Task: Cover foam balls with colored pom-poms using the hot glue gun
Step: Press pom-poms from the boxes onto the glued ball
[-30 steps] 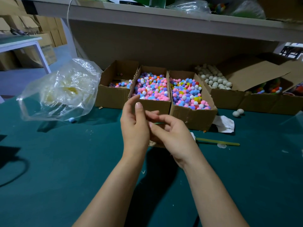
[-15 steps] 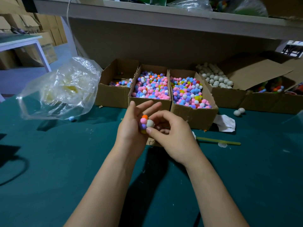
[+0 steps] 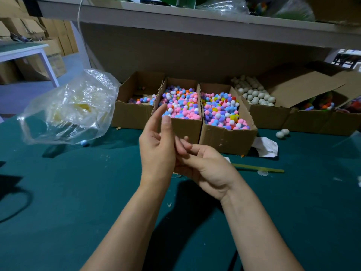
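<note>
The green counter (image 3: 58, 192) fills the lower view, with a grey shelf (image 3: 195, 22) running overhead along the back. A crumpled clear plastic bag (image 3: 74, 108) sits on the counter to the left. Along the back stands a row of cardboard boxes. The left box (image 3: 129, 116) is nearly empty, while the middle box (image 3: 185, 130) and the box beside it (image 3: 226, 139) are heaped with coloured pom-poms (image 3: 181, 106). Further right, an open-flapped box (image 3: 267, 116) holds white foam balls (image 3: 254, 94). Both forearms reach in from below, and the two grips meet just in front of the middle box, partly covering its front wall. The left grip (image 3: 156, 151) stands with its palm turned right, index finger and thumb raised. The right grip (image 3: 205, 169) bends its fingers into the left palm, touching it. Whatever lies between them is hidden, so I cannot tell whether either grip holds a ball. The boxed foam balls are well off to the right of the grips, and the pom-poms lie just behind them. To the right lie a crumpled white paper (image 3: 266, 146), a thin greenish stick (image 3: 257, 168) and two loose foam balls (image 3: 282, 133). One blue pom-pom (image 3: 84, 142) rests by the bag.
</note>
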`<action>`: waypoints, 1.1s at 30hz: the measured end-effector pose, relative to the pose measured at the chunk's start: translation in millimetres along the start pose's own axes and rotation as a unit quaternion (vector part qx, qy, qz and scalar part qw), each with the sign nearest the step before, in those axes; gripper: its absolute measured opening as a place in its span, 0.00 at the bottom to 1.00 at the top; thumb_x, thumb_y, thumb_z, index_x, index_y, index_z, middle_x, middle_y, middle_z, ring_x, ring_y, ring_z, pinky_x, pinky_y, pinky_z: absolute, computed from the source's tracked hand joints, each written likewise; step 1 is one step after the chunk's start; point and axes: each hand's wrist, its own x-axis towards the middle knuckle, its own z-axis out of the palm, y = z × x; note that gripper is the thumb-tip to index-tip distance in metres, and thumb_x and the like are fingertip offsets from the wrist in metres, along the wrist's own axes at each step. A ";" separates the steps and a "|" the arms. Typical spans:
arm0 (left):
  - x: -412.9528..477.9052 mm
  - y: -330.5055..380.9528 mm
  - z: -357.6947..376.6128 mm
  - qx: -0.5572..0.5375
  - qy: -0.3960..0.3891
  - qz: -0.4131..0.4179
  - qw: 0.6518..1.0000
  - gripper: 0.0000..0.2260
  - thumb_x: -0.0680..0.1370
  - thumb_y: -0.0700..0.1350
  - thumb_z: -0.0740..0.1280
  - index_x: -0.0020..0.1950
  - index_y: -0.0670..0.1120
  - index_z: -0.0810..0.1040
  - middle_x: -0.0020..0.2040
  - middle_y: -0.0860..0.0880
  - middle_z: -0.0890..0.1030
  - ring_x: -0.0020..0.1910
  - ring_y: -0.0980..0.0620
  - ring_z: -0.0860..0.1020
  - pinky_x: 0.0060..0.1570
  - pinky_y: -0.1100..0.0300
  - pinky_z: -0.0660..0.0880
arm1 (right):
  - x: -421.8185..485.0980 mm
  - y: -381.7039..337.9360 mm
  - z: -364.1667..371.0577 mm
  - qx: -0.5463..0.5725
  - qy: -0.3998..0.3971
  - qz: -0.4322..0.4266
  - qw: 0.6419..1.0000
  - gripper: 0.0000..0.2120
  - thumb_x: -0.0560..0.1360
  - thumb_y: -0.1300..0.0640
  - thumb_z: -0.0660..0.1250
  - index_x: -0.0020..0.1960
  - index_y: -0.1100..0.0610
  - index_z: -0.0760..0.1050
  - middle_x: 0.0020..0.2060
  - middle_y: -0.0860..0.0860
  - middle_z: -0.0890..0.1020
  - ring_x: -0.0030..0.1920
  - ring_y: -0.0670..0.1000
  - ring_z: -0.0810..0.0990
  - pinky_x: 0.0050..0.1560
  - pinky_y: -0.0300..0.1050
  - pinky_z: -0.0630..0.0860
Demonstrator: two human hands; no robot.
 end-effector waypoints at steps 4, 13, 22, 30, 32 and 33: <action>-2.1 0.7 0.7 0.005 0.004 -0.011 1.000 0.15 0.84 0.46 0.58 0.69 0.43 0.72 0.20 0.51 0.72 0.24 0.56 0.76 0.37 0.64 0.78 | 0.4 -0.8 0.2 0.000 0.011 0.007 1.000 0.14 0.64 0.60 0.68 0.48 0.64 0.80 0.39 0.54 0.82 0.39 0.47 0.82 0.45 0.40 0.80; -6.8 11.2 -0.8 0.110 -0.167 0.043 0.979 0.08 0.77 0.48 0.68 0.56 0.54 0.80 0.46 0.58 0.85 0.50 0.61 0.82 0.49 0.70 0.75 | -6.6 -14.2 -12.2 0.051 -0.020 0.046 0.997 0.09 0.66 0.59 0.67 0.39 0.58 0.85 0.36 0.54 0.81 0.34 0.46 0.80 0.36 0.37 0.80; -2.9 4.7 1.2 0.006 -0.028 -0.007 1.000 0.12 0.84 0.43 0.56 0.67 0.49 0.72 0.24 0.49 0.78 0.36 0.55 0.84 0.44 0.66 0.78 | 0.4 -1.2 4.1 0.033 0.001 0.027 0.999 0.09 0.65 0.53 0.69 0.43 0.55 0.84 0.40 0.54 0.84 0.41 0.49 0.82 0.45 0.43 0.80; -2.2 3.2 0.4 0.110 -0.053 -0.045 0.991 0.18 0.76 0.57 0.68 0.63 0.52 0.77 0.55 0.57 0.83 0.57 0.65 0.79 0.52 0.71 0.74 | 2.0 -3.8 -1.9 -0.059 0.069 -0.031 0.995 0.07 0.76 0.63 0.66 0.53 0.60 0.79 0.45 0.56 0.85 0.43 0.49 0.84 0.43 0.42 0.81; -2.9 3.6 -1.3 0.160 -0.100 -0.002 0.982 0.22 0.72 0.55 0.72 0.64 0.52 0.77 0.58 0.60 0.81 0.60 0.66 0.77 0.53 0.74 0.71 | 0.2 -8.7 -7.8 0.002 0.027 -0.007 1.000 0.10 0.73 0.63 0.66 0.53 0.62 0.80 0.46 0.56 0.85 0.46 0.50 0.84 0.47 0.43 0.81; -3.1 3.7 -2.4 0.163 -0.114 0.013 0.980 0.20 0.72 0.52 0.72 0.63 0.52 0.78 0.56 0.60 0.82 0.59 0.65 0.77 0.53 0.74 0.72 | -0.5 -10.6 -10.2 0.021 0.007 0.004 1.000 0.11 0.71 0.61 0.66 0.52 0.61 0.81 0.47 0.57 0.85 0.46 0.51 0.83 0.48 0.44 0.81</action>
